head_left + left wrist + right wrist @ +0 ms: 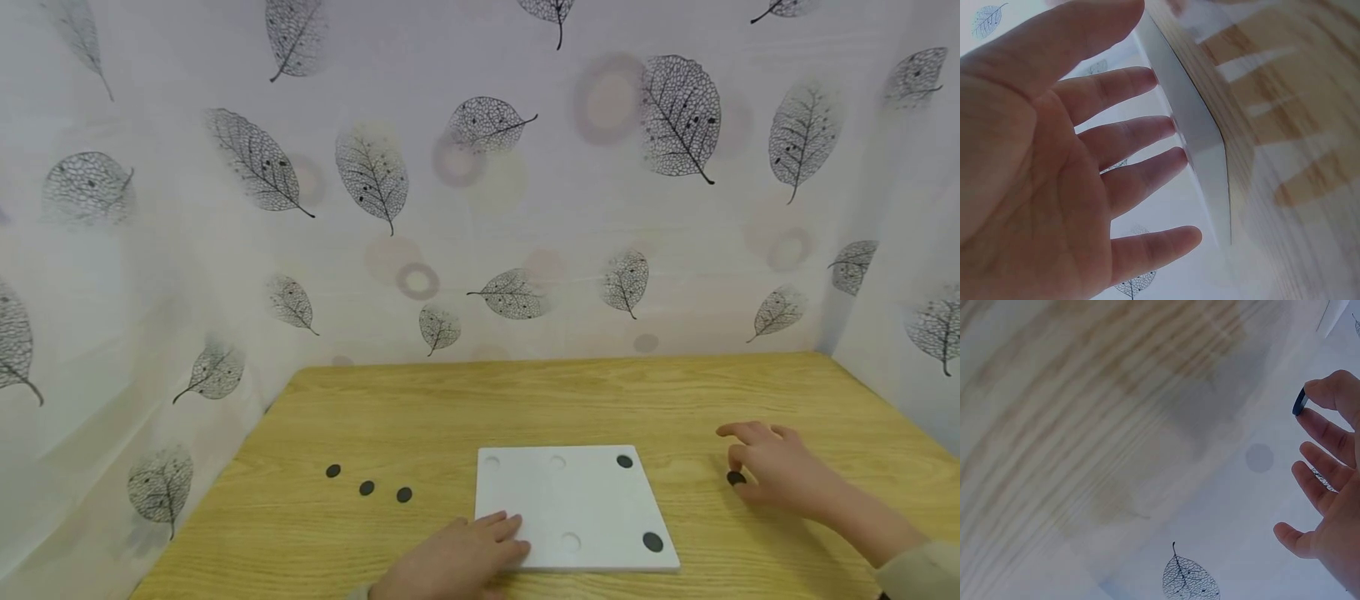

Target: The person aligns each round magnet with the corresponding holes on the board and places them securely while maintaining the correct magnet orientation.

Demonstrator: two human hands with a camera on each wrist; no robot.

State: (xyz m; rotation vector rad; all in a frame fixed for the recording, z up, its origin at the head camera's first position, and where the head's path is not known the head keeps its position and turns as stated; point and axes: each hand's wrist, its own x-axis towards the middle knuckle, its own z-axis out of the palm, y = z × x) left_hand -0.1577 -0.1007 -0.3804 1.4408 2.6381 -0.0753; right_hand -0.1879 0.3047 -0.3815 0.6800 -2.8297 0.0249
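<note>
Black disc (736, 478), right of frame: pinched edge-on between thumb and forefinger of right hand (780, 468), other fingers loose. Left hand (461, 557), fingers straight, rests on lower-left of white board (540, 510), grasping nothing. Risks, I judge: thin-edged pinch could slip, dropping disc; board could skid if left hand lifts. Count: six discs (one held, three on worktop (420, 408) at left, two on board); one board; three vacant recesses (571, 542) visible, any beneath hand hidden.

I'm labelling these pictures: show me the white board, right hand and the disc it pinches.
White board (577, 502), head view: bare part of its top.
Right hand (777, 467), head view: its back.
Black disc (1299, 402), right wrist view: its visible middle.
</note>
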